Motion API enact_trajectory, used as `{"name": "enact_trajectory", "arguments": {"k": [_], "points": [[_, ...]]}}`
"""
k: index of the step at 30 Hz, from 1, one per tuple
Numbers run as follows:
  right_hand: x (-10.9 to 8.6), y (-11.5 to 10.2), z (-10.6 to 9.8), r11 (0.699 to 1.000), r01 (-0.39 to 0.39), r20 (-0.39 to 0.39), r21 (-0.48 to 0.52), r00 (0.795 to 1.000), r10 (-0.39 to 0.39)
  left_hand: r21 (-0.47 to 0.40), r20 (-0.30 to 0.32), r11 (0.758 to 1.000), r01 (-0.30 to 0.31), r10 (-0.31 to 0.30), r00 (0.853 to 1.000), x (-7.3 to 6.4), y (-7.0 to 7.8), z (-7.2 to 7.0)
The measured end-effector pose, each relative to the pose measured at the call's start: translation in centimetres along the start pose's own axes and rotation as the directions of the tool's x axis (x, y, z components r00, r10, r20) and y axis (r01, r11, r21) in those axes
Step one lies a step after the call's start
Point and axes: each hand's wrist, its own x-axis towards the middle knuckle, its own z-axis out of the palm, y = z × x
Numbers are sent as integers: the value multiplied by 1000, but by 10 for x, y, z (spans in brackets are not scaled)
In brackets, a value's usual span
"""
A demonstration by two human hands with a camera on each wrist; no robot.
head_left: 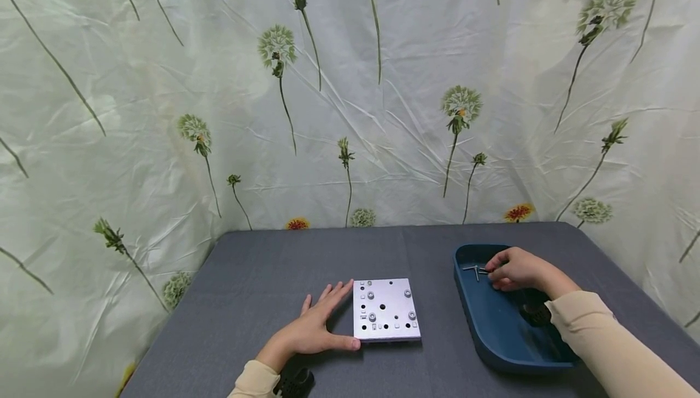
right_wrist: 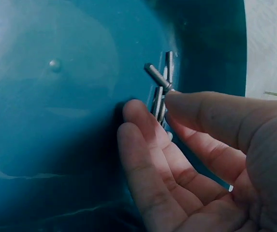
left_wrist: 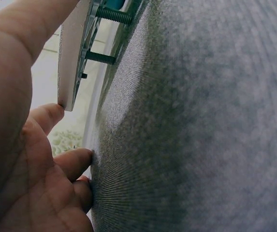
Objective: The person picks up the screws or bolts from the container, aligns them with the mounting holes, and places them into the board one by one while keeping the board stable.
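Right hand (head_left: 516, 270) at screws (right_wrist: 158, 99) in tray (head_left: 494, 319), can't tell if pinching; likely picking-up step; next calls for secure lift; left hand (head_left: 314, 328) spread, touching plate (head_left: 392, 304) to its right

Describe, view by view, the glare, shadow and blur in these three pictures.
Head: soft sheen along the creases of the backdrop; left wrist: tabletop blurred toward the right side, left hand partly shaded; right wrist: bright glare spot on the blue tray at the left edge, dark shadow beside the right hand.
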Motion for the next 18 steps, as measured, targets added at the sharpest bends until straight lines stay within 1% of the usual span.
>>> {"name": "enact_trajectory", "arguments": {"k": [4,11,18], "points": [[-1,1,0,1000,-4,-24,-11,1000,4,14,3,1000,4,-4,1000,2,-1,0],[2,3,1,998,-2,-52,-67,999,-1,27,10,999,18,-18,1000,2,0,0],[4,0,3,995,-37,-72,-93,997,30,24,8,999,26,-26,1000,0,0,0]]}}
